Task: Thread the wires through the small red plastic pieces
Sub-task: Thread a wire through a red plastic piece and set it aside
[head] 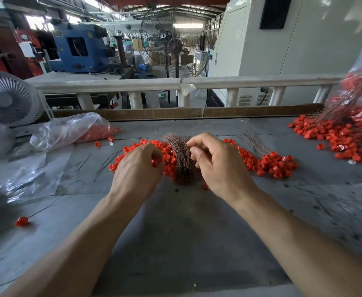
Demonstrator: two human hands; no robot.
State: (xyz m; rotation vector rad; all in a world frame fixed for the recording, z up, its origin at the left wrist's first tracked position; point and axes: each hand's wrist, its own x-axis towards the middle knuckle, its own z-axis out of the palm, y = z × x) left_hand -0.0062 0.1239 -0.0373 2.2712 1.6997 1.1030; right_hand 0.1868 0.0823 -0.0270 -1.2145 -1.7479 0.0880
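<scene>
A curved bundle of thin coppery wires lies on a scatter of small red plastic pieces in the middle of the grey table. My left hand is curled over the red pieces left of the bundle and pinches one red piece under its fingers. My right hand is at the bundle's right side, thumb and forefinger pinched together at the wire tips. Whether a single wire is between them is too fine to tell.
A heap of threaded red pieces with wires spills from a plastic bag at the right. A clear bag of red pieces and plastic sheets lie at the left, beside a white fan. One threaded piece lies near the left edge.
</scene>
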